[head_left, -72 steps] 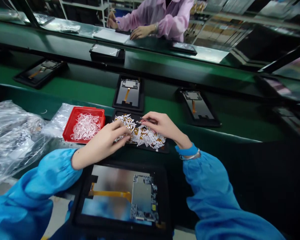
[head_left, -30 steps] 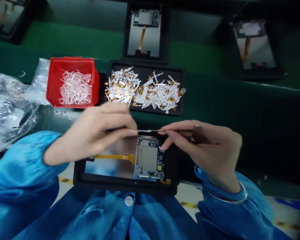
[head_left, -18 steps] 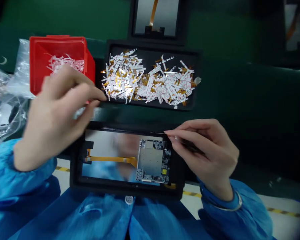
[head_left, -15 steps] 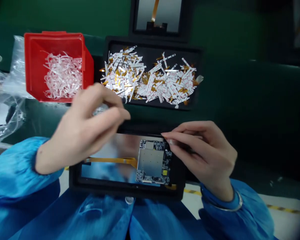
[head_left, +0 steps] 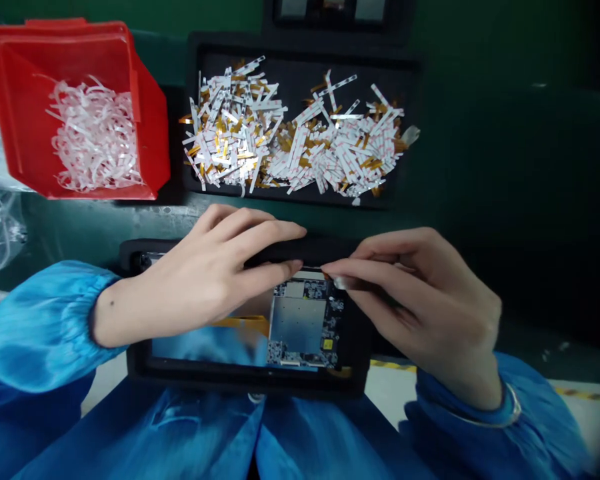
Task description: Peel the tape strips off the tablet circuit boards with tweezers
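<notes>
A black foam tray (head_left: 200,381) holds a flat display panel (head_left: 205,347) with a green-and-silver circuit board (head_left: 299,327) lying on its right part. An orange flex cable (head_left: 247,322) runs from the board's left side and passes under my left hand (head_left: 215,267). That hand reaches across the tray with fingers stretched out, its thumb tip at the upper edge near the board and its fingertips on the tray's far rim. My right hand (head_left: 415,293) is pinched at the board's upper right corner. Something small and whitish shows between its fingers, mostly hidden.
Behind the tray, a black box (head_left: 410,73) holds heaps of small white-and-orange strips (head_left: 240,133). A red bin (head_left: 153,133) with curled white peelings (head_left: 100,140) stands at left, beside clear plastic bags (head_left: 0,227). Another black tray (head_left: 325,37) shows at the top.
My left hand has come down and right from above the tray onto its far edge, its fingers spreading out. My right hand keeps its pinch at the corner. The camera view has shifted.
</notes>
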`<state>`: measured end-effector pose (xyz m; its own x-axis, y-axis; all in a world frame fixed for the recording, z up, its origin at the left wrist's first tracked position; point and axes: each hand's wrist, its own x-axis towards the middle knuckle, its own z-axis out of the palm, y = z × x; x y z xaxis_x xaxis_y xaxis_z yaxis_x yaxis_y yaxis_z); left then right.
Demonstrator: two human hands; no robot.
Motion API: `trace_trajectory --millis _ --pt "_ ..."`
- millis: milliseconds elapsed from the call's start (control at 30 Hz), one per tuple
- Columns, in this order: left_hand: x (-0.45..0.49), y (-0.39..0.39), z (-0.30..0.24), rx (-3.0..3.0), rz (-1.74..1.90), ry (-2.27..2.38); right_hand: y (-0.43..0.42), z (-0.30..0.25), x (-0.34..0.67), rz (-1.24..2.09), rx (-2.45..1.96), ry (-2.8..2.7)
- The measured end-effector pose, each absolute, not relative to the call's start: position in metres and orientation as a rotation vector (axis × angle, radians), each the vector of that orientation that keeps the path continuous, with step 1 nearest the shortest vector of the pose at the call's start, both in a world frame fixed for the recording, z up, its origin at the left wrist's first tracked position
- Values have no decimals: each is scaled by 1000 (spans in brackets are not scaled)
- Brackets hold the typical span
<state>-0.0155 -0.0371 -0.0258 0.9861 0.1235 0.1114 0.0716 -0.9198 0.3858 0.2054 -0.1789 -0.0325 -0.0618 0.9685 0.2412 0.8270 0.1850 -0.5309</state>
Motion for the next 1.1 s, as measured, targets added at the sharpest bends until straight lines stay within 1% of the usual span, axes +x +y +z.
trace_trajectory --millis 133,267,367,567,700,767,833,900,967,1033,1100 --pt "-14 -35 -27 2662 207 198 -178 -29 204 419 -1753 -1910" --pt "-13 -34 -27 2614 159 231 -178 -33 205 363 -1692 -1931" --pt "-13 -33 -26 2595 151 263 -178 -36 204 362 -1727 -1934" --pt "-16 -35 -28 2720 171 193 -181 -37 201 276 -1732 -1989" --pt "-16 -40 -28 2825 196 130 -186 -26 195 178 -1979 -1994" --pt "-15 -43 -27 2868 206 97 -187 -17 195 164 -2027 -2093" --pt "-13 -45 -25 2900 224 76 -187 -10 199 172 -1959 -2266" --pt "-11 -45 -22 2915 223 85 -186 -8 204 212 -1885 -2365" --pt "-9 -45 -20 2895 212 81 -185 -9 210 312 -1839 -2314" --pt "-6 -43 -18 2850 211 81 -185 -11 216 489 -1782 -2165" --pt "-3 -42 -18 2781 204 106 -187 -11 222 617 -1743 -1902"
